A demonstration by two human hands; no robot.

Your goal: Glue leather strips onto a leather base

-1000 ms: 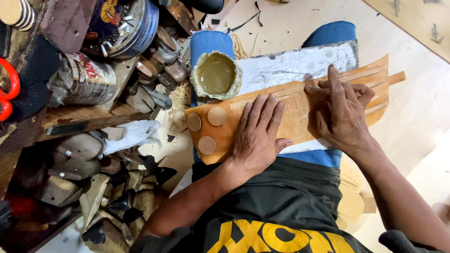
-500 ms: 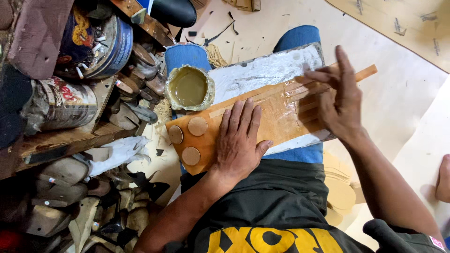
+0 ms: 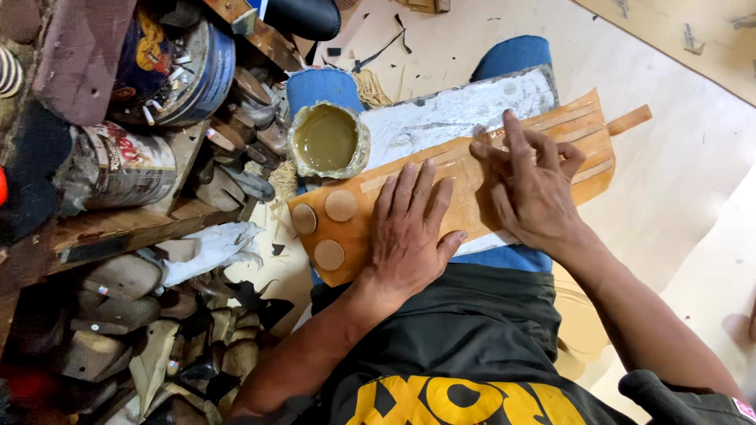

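A tan leather sheet (image 3: pixel 358 236) with several narrow strips laid along it lies across my lap on a white-stained board (image 3: pixel 449 110). Three round tan discs (image 3: pixel 341 205) sit at its left end. My left hand (image 3: pixel 409 232) presses flat on the sheet, fingers spread. My right hand (image 3: pixel 531 185) rests on the strips farther right, its index finger stretched out and pressing on a strip. A small open tub of olive-brown glue (image 3: pixel 326 139) stands on my left knee, just beyond the sheet.
Metal tins (image 3: pixel 185 67) and a dented can (image 3: pixel 126 165) crowd a wooden shelf (image 3: pixel 118 228) at left. Below it lie several wooden shoe lasts (image 3: pixel 118 283) and a crumpled white rag (image 3: pixel 213 248). Pale floor (image 3: pixel 693 181) with scraps spreads right.
The view has shifted. My right hand has slid along the strips, index finger now pointing out; my left hand stays flat on the sheet.
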